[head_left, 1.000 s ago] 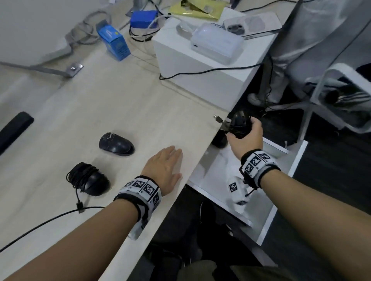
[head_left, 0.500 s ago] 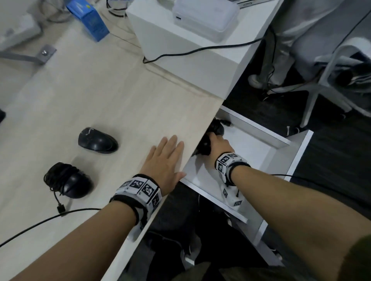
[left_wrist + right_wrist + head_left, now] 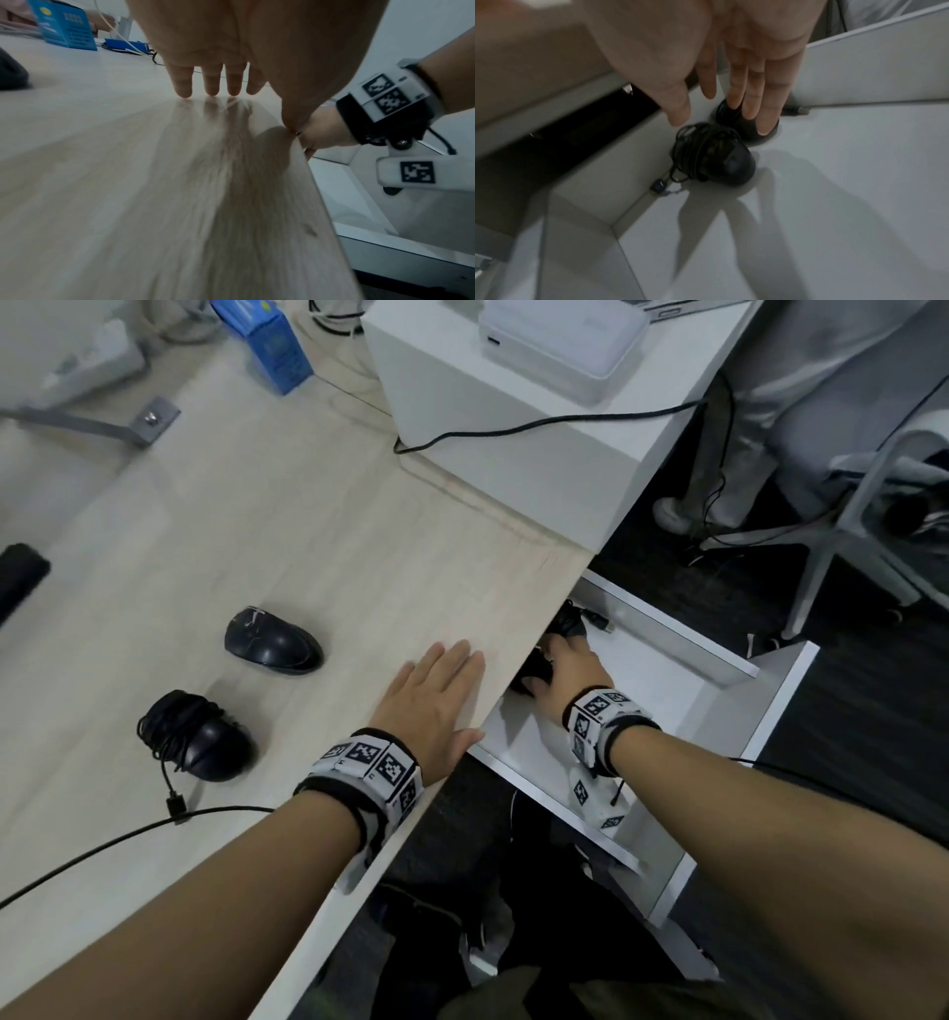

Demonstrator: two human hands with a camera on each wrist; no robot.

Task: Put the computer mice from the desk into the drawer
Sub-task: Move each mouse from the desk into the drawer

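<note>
Right wrist: right hand (image 3: 706, 50) spread above two glossy, rounded black mice (image 3: 716, 160).

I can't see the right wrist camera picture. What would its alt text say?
An open right hand reaches down into a white drawer, its straight fingers over two black computer mice in the far corner. The nearer mouse has its cable wound round it; the farther mouse is partly hidden behind the fingertips.

Dark carpet floor (image 3: 847, 762) (beside it, a white chair frame (image 3: 842, 516)) under dim light.
</note>
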